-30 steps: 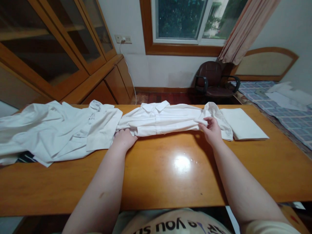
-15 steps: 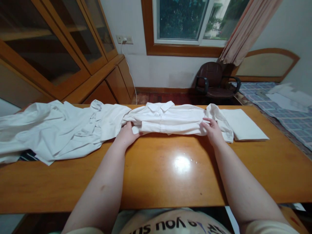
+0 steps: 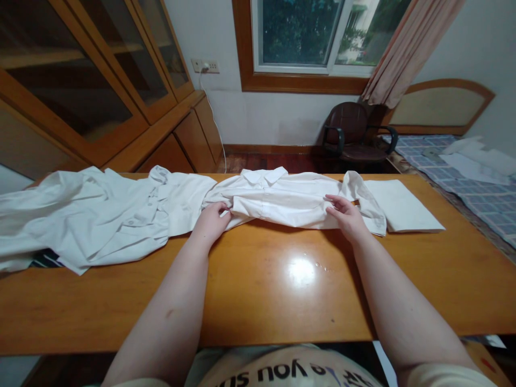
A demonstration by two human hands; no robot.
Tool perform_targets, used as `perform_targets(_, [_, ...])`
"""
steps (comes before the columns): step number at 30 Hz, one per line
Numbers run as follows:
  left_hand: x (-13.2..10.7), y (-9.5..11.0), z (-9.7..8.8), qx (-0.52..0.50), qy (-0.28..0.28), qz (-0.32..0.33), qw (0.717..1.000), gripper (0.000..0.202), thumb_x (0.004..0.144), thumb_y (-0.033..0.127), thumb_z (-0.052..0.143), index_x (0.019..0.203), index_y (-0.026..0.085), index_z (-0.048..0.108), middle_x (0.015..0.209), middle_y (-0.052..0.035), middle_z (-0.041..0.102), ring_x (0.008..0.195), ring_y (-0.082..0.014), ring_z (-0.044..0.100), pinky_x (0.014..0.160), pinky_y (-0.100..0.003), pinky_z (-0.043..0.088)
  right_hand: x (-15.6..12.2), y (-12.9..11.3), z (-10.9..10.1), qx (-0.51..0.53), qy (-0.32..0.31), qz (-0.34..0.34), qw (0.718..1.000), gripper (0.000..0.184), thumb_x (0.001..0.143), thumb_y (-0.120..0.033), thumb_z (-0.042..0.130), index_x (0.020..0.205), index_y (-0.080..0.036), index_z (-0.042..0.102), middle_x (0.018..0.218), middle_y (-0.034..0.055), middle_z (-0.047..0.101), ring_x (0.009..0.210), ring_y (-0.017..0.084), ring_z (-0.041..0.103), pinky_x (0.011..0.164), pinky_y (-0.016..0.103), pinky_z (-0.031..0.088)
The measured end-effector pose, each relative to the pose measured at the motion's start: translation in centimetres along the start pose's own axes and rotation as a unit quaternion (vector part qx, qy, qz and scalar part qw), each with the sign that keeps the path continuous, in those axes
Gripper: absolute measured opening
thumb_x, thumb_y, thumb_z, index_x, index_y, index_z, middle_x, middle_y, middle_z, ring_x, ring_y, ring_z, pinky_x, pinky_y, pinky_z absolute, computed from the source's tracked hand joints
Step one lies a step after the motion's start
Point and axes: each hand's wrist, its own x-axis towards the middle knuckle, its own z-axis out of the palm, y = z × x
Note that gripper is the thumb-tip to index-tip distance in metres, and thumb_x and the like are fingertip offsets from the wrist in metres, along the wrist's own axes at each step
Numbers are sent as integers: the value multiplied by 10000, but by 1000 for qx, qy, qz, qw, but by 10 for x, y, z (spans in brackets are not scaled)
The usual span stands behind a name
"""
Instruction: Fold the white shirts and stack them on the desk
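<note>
A white collared shirt lies partly folded across the far middle of the wooden table, collar away from me. My left hand pinches the shirt's left edge with closed fingers. My right hand grips the shirt's right edge, fingers curled on the cloth. The front fold sags a little between my hands.
A heap of loose white shirts covers the table's left part. A flat folded white cloth lies at the right. Beyond the table stand a wooden cabinet, a dark armchair and a bed.
Both hands moved slightly inward along the shirt's edges. The shirt's front fold has been raised and drawn over, so the cloth now bulges between them.
</note>
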Motion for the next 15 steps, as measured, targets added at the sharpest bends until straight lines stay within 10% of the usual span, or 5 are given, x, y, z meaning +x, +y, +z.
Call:
perform_targets(4, [-6,2,2,47,-78,45,995,545,752,458,563,1223,184,555,1255,-109,583,1165,-290,515,975,-390,403,-4,-4,-3,-65,-133,-19,989,731,729,-471,679,1389,-283,430,1446,61,425,1310,249,402,1062,391,340])
perform_targets(10, [-6,1,5,134,-106,32,985,445,737,366,594,1151,204,617,1198,-122,621,1135,-307,538,944,-383,415,-5,-3,0,-303,-157,-35,939,992,644,-355,764,1488,-219,260,1487,117,357,1357,279,333,1117,413,253])
perform_targets(15, [-3,4,-4,79,-99,-36,991,386,848,351,383,1063,214,672,1086,-111,682,1009,-289,616,856,-368,454,-3,1,-2,-351,-95,-13,931,612,778,-266,608,1375,-281,476,1300,85,576,1157,281,557,988,435,415])
